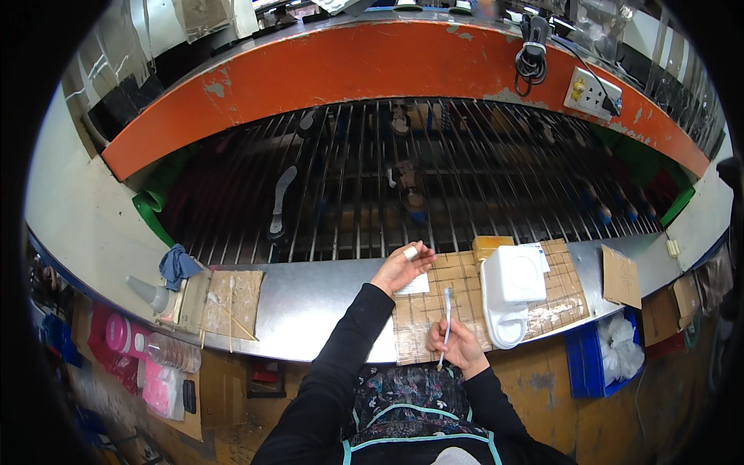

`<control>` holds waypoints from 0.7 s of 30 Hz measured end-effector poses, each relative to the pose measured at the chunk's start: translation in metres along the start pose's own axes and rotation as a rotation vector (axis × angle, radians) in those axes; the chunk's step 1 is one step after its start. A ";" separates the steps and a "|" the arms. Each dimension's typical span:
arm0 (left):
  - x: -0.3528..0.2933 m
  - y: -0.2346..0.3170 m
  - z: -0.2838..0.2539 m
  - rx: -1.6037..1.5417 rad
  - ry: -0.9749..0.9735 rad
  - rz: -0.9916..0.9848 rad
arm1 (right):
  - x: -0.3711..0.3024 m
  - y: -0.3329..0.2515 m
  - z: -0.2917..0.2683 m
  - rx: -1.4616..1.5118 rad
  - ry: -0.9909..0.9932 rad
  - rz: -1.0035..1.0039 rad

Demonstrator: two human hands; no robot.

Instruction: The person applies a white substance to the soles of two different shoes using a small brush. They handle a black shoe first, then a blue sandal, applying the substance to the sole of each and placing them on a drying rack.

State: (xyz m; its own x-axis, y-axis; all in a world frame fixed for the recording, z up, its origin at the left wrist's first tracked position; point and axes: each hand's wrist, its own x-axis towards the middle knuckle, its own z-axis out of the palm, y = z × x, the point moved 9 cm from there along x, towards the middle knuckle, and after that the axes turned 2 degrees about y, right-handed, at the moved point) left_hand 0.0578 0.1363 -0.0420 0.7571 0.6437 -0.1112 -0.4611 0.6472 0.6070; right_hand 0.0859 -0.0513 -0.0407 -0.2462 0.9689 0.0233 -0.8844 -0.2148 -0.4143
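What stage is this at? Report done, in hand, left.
Done: shoe soles lie on the wire rack. In hand: right hand holds a thin white brush; left hand, fingertip taped, rests empty on the taped cardboard mat. Left: cannot tell; no sole is on the mat.

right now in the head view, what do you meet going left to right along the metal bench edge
grey nozzle bottle → blue rag → cardboard pad with sticks → left hand → right hand holding a thin brush → white container → cardboard piece
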 end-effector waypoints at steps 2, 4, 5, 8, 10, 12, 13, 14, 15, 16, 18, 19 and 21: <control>0.000 0.001 0.004 0.055 -0.027 0.017 | 0.000 0.000 -0.001 0.002 0.003 0.000; 0.000 0.000 0.006 0.043 -0.021 0.008 | -0.001 -0.001 -0.001 0.009 -0.004 -0.005; -0.001 0.001 0.007 0.047 -0.018 0.008 | -0.001 -0.001 0.000 0.011 -0.007 -0.005; -0.001 0.001 0.009 0.044 0.005 0.010 | -0.001 -0.003 0.001 0.024 -0.024 -0.019; -0.002 0.001 0.009 0.038 0.006 0.014 | -0.001 -0.002 0.000 0.008 -0.010 -0.007; -0.003 0.002 0.009 0.028 0.006 0.022 | -0.001 -0.002 0.001 0.006 -0.017 -0.007; -0.003 0.001 0.005 0.026 0.038 0.022 | -0.002 -0.003 0.001 0.006 -0.018 -0.006; -0.003 0.002 0.008 0.025 -0.003 0.030 | -0.002 -0.002 0.002 0.011 -0.020 -0.008; -0.002 0.001 0.008 0.027 -0.011 0.032 | -0.002 -0.003 0.001 0.006 -0.014 -0.002; -0.001 0.001 0.007 0.035 -0.015 0.028 | -0.002 -0.002 0.001 0.001 -0.009 0.000; -0.001 0.000 0.006 0.012 -0.035 0.026 | -0.003 -0.003 0.000 -0.007 -0.004 -0.002; 0.000 0.000 0.005 0.010 -0.043 0.029 | -0.003 -0.003 0.000 -0.009 -0.005 -0.005; 0.001 0.000 -0.002 0.020 0.008 0.023 | -0.002 -0.002 0.000 -0.013 -0.017 -0.008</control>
State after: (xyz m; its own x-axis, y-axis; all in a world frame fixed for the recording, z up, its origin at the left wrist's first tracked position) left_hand 0.0578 0.1379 -0.0443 0.7426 0.6617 -0.1037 -0.4688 0.6240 0.6252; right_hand 0.0885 -0.0532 -0.0393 -0.2460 0.9684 0.0416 -0.8813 -0.2056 -0.4254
